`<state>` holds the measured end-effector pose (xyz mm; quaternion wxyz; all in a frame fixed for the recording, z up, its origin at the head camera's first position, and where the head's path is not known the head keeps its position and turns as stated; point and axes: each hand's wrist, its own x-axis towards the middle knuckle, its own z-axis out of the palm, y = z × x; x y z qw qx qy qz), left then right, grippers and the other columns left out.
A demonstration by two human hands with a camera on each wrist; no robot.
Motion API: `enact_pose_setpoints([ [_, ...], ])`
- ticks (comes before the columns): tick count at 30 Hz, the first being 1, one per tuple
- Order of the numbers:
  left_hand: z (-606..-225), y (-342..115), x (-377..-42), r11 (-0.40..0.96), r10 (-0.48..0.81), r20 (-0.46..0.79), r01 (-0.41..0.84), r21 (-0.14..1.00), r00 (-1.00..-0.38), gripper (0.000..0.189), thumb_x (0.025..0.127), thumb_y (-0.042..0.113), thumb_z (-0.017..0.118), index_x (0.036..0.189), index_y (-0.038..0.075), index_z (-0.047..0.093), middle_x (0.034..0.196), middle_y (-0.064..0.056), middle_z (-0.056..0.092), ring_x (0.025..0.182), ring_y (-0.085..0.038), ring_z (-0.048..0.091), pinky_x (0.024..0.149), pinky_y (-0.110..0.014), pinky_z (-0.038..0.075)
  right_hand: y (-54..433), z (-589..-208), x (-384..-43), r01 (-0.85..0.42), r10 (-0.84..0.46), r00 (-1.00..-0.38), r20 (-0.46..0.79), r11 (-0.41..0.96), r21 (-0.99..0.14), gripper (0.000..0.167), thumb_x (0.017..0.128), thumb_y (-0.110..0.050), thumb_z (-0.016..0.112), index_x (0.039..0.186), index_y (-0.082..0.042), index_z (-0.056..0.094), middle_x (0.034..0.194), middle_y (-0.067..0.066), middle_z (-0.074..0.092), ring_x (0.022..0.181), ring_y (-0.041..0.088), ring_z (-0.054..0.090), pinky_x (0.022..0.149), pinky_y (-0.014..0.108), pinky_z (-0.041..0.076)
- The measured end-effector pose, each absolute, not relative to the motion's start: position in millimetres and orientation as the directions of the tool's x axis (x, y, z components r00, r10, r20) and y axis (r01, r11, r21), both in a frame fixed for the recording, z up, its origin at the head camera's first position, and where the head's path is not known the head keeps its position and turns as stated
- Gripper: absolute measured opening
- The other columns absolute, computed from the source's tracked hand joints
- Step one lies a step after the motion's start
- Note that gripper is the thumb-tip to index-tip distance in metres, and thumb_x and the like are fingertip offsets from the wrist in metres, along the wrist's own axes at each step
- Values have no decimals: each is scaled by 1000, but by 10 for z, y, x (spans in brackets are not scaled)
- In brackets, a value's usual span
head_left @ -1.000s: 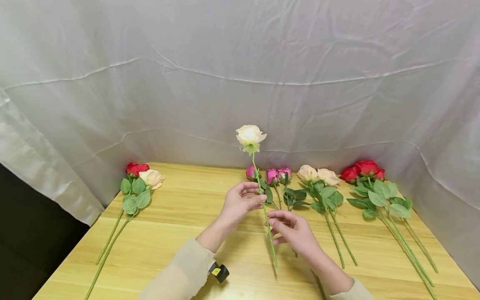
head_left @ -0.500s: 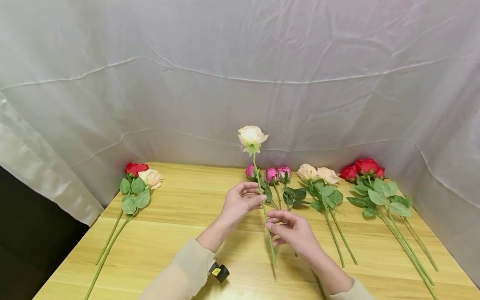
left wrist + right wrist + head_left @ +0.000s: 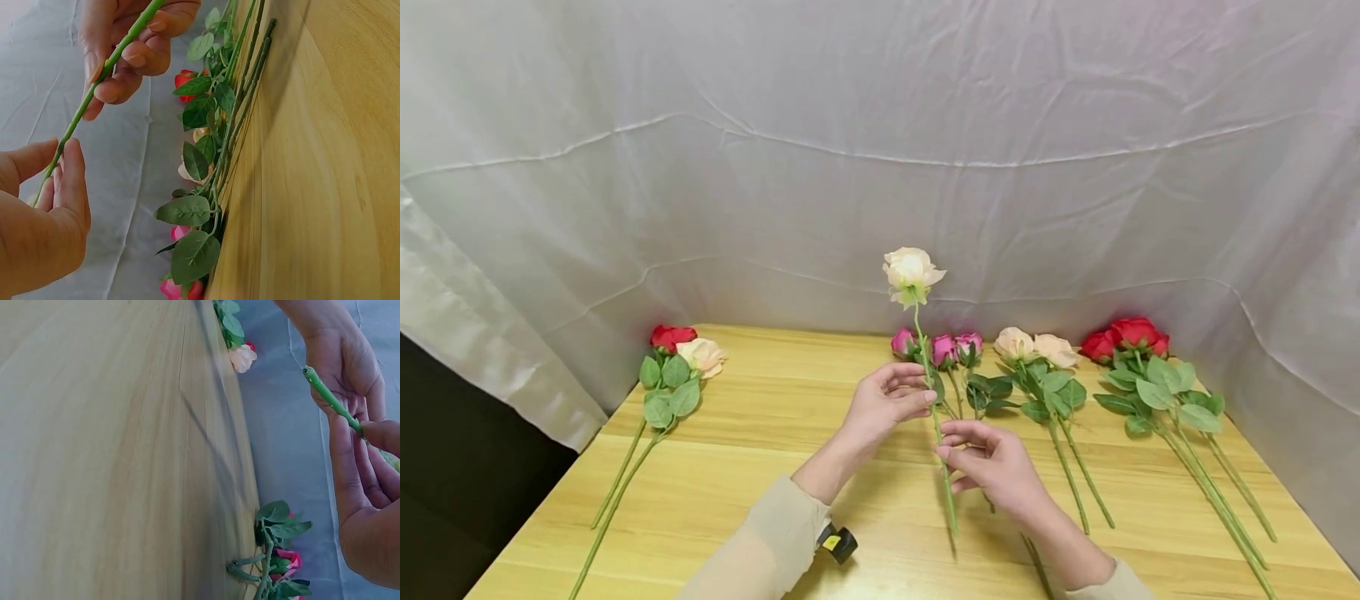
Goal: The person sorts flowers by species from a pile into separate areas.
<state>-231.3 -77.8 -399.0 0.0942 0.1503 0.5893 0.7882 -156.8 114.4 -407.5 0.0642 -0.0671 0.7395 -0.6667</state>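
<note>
A cream-white rose (image 3: 913,271) with a bare green stem stands nearly upright above the table. My left hand (image 3: 886,406) pinches the stem about midway between thumb and fingers. Lower down, my right hand (image 3: 994,465) pinches the same stem, and its cut end pokes out below. The left wrist view shows the stem (image 3: 81,109) running between both hands' fingertips. In the right wrist view, the stem's cut end (image 3: 322,387) points toward the camera. Behind the hands lie pink roses (image 3: 945,351), their stems partly hidden.
On the wooden table (image 3: 760,517), a red rose (image 3: 673,337) and a peach rose (image 3: 702,357) lie left. To the right lie two peach roses (image 3: 1054,352) and a bunch of red roses (image 3: 1138,335). Grey cloth (image 3: 820,208) hangs behind. A black object (image 3: 844,546) sits by the left cuff.
The white rose's bloom has shifted slightly to the right. The right hand has also moved a little to the right, while the left hand has stayed almost in place.
</note>
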Motion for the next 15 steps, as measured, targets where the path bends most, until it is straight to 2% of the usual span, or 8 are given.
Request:
enact_pose_setpoints([
  [6, -3986, -872, -2300, -283, 346, 152, 51, 958, -926, 46, 94, -3, 72, 137, -8, 55, 128, -24, 65, 101, -18, 71, 93, -39, 62, 1228, -4038, -1543, -14, -133, -991, 1, 91, -996, 46, 93, -3, 76, 134, 12, 59, 109, 13, 67, 82, 17, 71, 69, 39, 66],
  [15, -4025, -1118, -2323, -254, 298, 128, 51, 966, -946, 46, 93, -5, 73, 136, -5, 58, 128, -23, 66, 104, -20, 71, 92, -38, 63, 1443, -4022, -1467, -36, -61, -998, 27, 151, -988, 46, 93, -5, 77, 133, 10, 61, 108, 14, 68, 82, 18, 71, 68, 40, 66],
])
